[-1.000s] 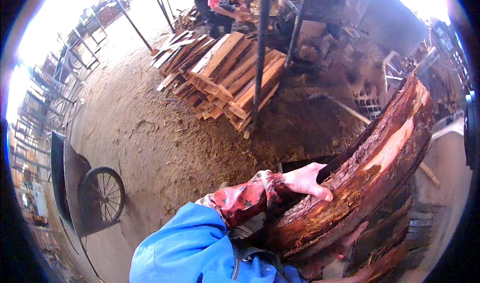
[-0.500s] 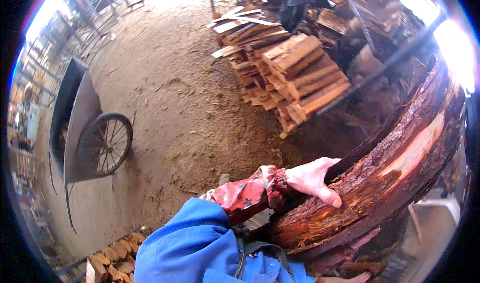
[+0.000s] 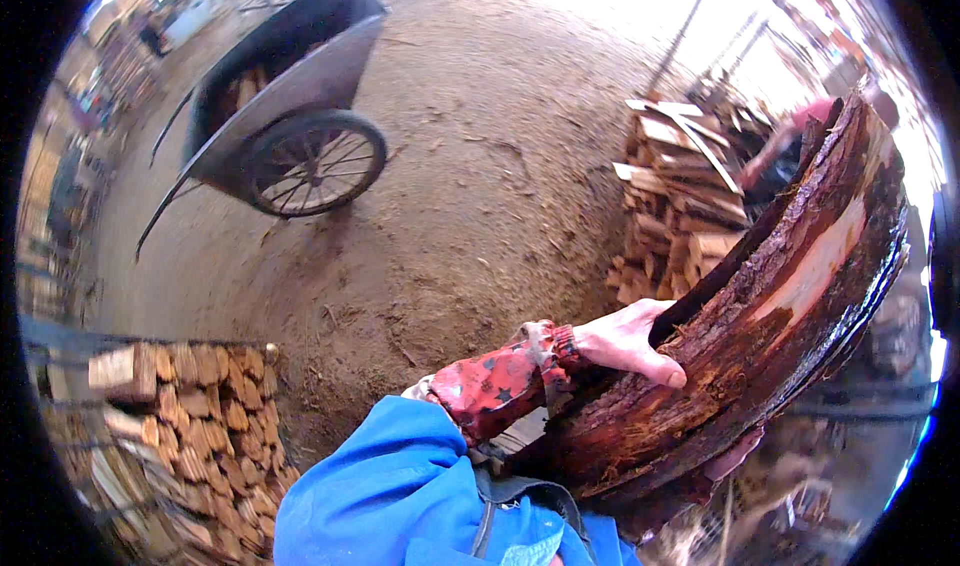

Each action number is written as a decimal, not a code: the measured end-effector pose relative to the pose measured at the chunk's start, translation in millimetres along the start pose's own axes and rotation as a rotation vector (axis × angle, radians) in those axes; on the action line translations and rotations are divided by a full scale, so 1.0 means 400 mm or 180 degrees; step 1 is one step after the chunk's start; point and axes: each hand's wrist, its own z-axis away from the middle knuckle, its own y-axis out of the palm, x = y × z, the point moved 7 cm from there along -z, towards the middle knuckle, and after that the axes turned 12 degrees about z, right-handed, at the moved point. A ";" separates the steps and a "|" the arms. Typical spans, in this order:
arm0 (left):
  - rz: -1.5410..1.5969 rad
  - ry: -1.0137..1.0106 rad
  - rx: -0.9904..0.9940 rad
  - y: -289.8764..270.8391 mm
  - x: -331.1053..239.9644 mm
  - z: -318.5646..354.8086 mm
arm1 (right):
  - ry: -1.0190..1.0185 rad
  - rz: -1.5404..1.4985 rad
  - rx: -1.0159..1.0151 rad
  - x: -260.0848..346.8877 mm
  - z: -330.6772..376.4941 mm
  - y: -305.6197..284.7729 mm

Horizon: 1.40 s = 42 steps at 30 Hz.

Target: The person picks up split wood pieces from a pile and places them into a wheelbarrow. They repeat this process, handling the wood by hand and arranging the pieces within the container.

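A rough, reddish-brown bark slab (image 3: 740, 356) slants up rightward.

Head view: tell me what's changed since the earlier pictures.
The view has swung to the person's left: the cart appears higher and further right, the sawn-wood stack further right, and a split-wood stack has come in at lower left. The left hand still grips the bark slab.

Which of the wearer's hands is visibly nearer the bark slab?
Left. The left hand grips the bark slab at its edge, thumb against the rough outer face. The right hand isn't visible, so its position can't be told.
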 end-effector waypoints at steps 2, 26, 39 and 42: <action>-0.0375 0.0032 -0.0174 0.003 -0.011 0.012 | -0.0183 -0.0256 0.0318 0.006 -0.039 0.022; -0.0898 0.0825 -0.2559 -0.596 -0.383 0.222 | 0.1255 -0.0092 0.1926 -0.535 -0.639 0.893; -0.1107 0.0742 -0.3633 -0.839 -0.780 0.633 | 0.1894 -0.0417 0.2875 -0.574 -0.566 1.655; -0.0991 0.0929 -0.3868 -0.895 -0.843 0.680 | 0.2079 -0.0375 0.2934 -0.557 -0.572 1.799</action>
